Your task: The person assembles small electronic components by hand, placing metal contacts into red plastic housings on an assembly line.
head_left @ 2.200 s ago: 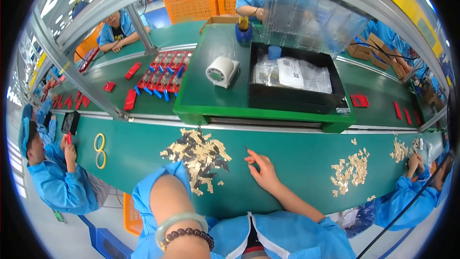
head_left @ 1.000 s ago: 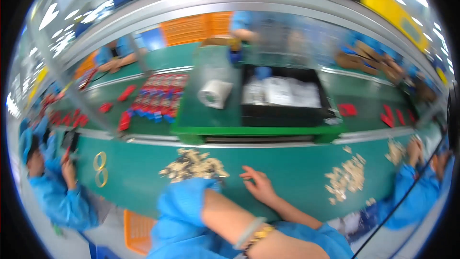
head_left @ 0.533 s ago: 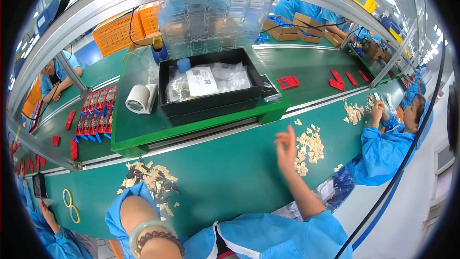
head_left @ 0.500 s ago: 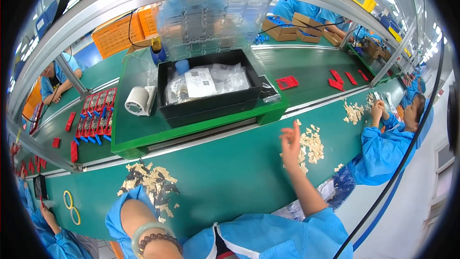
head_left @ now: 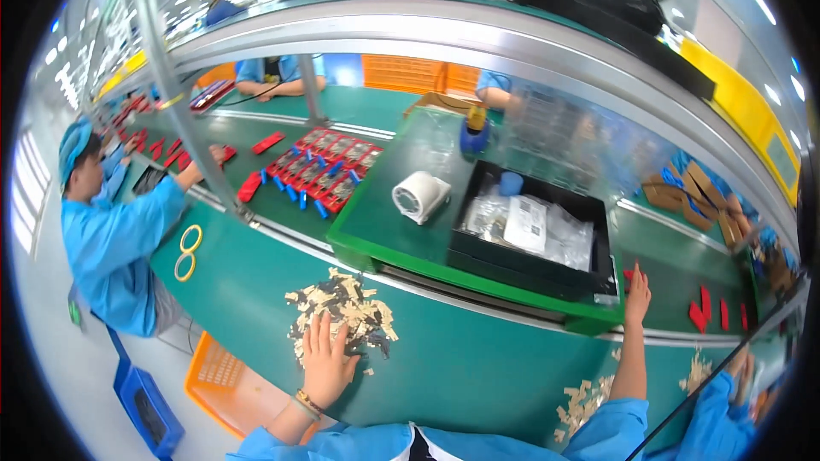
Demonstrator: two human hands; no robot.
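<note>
Green conveyor belt surface (head_left: 478,367) under bright factory lights. Left hand (head_left: 327,364), fingers spread flat, rests on near edge of pile of small tan and dark flat pieces (head_left: 342,316). Right hand (head_left: 637,294), fingers together, reaches up beside black plastic tray (head_left: 521,266) on raised green shelf (head_left: 401,239). 2 yellow rings (head_left: 186,252) lie far left. Right fingertip contact unclear; tan pieces (head_left: 585,401) partly hidden by blue sleeve (head_left: 615,427).

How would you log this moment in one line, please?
left hand: flat on pile of small tan parts | right hand: stretched to red part | green belt
</note>
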